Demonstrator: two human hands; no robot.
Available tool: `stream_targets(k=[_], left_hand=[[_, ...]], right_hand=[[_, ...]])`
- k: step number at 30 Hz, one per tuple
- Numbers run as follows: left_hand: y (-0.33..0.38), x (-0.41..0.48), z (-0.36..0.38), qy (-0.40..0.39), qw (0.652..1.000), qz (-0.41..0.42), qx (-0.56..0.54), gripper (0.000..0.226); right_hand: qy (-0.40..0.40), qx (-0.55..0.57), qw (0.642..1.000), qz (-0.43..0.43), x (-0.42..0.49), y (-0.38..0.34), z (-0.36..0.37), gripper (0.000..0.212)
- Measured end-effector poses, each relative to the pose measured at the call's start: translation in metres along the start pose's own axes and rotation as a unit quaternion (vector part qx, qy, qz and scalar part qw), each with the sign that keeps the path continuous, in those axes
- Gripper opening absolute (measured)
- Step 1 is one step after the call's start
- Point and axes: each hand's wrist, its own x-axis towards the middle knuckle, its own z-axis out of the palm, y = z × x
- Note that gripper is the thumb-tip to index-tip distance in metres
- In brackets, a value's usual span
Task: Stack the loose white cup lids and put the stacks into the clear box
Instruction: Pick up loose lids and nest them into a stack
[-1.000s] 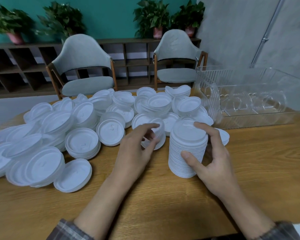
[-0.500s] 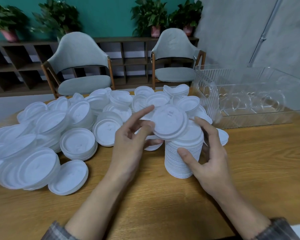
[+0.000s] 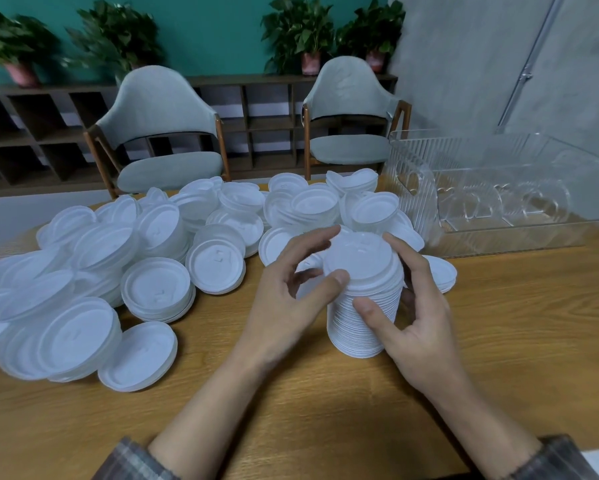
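The lid stack (image 3: 362,327) is getting gripped, the right hand (image 3: 419,327) curling round its side while the left hand (image 3: 291,292) is pinching the top lid (image 3: 360,256) by its rim. It's standing on the table (image 3: 516,341) just left of the clear box (image 3: 498,233), with loose lids (image 3: 152,244) lying heaped further left.

Shows a wooden table (image 3: 498,341) in front. Beyond it, has a left chair (image 3: 159,133) and a right chair (image 3: 350,109), both grey padded on wooden frames. Further back, shows a dark shelf unit (image 3: 31,133) against a teal wall (image 3: 204,29), topped with potted plants (image 3: 299,32). At right, shows a grey wall (image 3: 464,64) with a metal pipe (image 3: 528,64).
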Motion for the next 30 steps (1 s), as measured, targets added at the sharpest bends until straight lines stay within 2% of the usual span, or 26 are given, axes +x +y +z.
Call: stream_targets(k=[3, 6, 12, 19, 22, 25, 27, 30], left_hand=[[0.003, 0.002, 0.002, -0.017, 0.998, -0.005, -0.059, 0.046], [0.002, 0.004, 0.004, 0.008, 0.999, 0.001, -0.043, 0.048], [-0.001, 0.004, 0.005, 0.024, 0.999, 0.021, -0.004, 0.050], [-0.005, 0.002, 0.000, 0.007, 0.999, 0.010, 0.036, 0.054], [-0.011, 0.000, -0.006, 0.018, 0.998, 0.013, 0.055, 0.042], [-0.024, -0.002, -0.017, 0.080, 0.977, 0.024, 0.197, 0.021], [-0.033, -0.004, -0.022, 0.059, 0.944, 0.046, 0.322, 0.026], [-0.043, -0.002, -0.025, 0.011, 0.907, 0.076, 0.415, 0.039]], right_hand=[[0.002, 0.012, 1.000, 0.002, 0.000, -0.002, 0.001, 0.077], [0.002, 0.030, 1.000, 0.007, 0.000, -0.004, 0.001, 0.090], [-0.004, 0.009, 1.000, 0.010, 0.000, -0.002, 0.000, 0.073], [-0.004, -0.020, 1.000, -0.001, 0.000, -0.003, -0.001, 0.076], [0.014, -0.026, 1.000, -0.001, -0.001, -0.003, -0.004, 0.076], [0.029, -0.020, 0.999, 0.009, -0.004, -0.002, -0.009, 0.076], [0.038, -0.015, 0.999, 0.014, -0.006, -0.004, -0.011, 0.075], [0.043, -0.016, 0.999, 0.015, -0.007, -0.008, -0.013, 0.073]])
